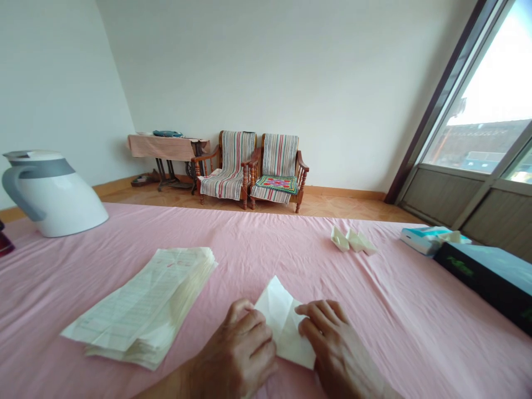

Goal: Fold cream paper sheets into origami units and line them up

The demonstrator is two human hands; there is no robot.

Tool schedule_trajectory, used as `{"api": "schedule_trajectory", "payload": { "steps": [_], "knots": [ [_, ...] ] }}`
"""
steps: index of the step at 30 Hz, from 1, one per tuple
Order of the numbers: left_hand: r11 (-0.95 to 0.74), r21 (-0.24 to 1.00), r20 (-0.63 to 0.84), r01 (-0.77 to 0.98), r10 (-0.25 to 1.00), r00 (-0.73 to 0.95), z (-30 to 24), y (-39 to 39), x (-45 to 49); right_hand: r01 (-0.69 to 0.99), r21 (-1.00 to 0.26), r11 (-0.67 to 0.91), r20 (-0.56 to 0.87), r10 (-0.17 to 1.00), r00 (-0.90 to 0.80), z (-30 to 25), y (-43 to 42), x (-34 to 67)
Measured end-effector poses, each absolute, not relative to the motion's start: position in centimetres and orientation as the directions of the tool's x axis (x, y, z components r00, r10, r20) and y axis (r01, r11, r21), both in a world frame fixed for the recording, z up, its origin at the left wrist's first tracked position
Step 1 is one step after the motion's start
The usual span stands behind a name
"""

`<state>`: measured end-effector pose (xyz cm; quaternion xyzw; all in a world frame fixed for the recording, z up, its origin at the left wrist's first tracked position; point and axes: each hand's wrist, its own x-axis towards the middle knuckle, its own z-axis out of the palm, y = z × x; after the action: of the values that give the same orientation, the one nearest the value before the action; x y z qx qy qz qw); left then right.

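Monitoring, I judged folded paper (281,315) light, creasable, best edge-held; left fingers (251,321), right fingers (315,313) touched it half-curled, pinch unclear.

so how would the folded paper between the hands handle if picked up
The folded paper would probably feel light, since it looks thin and small. It might bend easily too, most likely along its visible creases.

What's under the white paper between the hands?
Pink cloth shows around the folded paper, which seems to rest on it. The spot right beneath is covered, and the left hand and right hand hide some edges.
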<state>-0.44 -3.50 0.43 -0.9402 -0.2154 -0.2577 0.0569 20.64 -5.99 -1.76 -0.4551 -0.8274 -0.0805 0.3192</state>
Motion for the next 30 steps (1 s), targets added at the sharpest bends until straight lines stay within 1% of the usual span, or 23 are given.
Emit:
{"api": "schedule_trajectory", "payload": {
  "steps": [3,6,12,15,19,24,27,30],
  "knots": [
    [-0.904,0.033,0.482,0.427,0.388,0.786,0.6,-3.5,-0.6,0.800,-0.203,0.564,0.535,0.748,-0.392,-1.3,-6.3,21.2],
    [-0.919,0.045,0.470,0.392,0.366,0.803,0.8,-3.4,-0.7,0.771,-0.258,0.582,0.472,0.772,-0.425,-1.2,-6.5,21.8],
    [-0.918,0.091,0.454,0.386,0.383,0.804,0.4,-3.1,-0.7,0.726,-0.426,0.539,0.362,0.838,-0.409,-1.8,-6.1,22.9],
    [-0.919,0.117,0.445,0.376,0.387,0.808,0.4,-3.2,-0.8,0.703,-0.485,0.521,0.359,0.851,-0.383,-2.2,-5.7,23.0],
    [-0.914,0.148,0.450,0.378,0.402,0.797,0.5,-3.3,-1.0,0.712,-0.538,0.452,0.378,0.884,-0.275,-3.1,-5.1,22.7],
    [-0.914,0.164,0.449,0.372,0.405,0.797,0.3,-3.3,-1.0,0.716,-0.600,0.356,0.362,0.919,-0.154,-4.1,-4.5,22.1],
    [-0.915,0.170,0.438,0.365,0.402,0.804,0.1,-3.1,-1.0,0.725,-0.613,0.314,0.363,0.927,-0.095,-4.4,-4.3,21.8],
    [-0.913,0.167,0.428,0.372,0.407,0.807,0.0,-3.1,-1.0,0.738,-0.606,0.297,0.360,0.929,-0.078,-4.6,-4.2,21.6]
  ]
}}
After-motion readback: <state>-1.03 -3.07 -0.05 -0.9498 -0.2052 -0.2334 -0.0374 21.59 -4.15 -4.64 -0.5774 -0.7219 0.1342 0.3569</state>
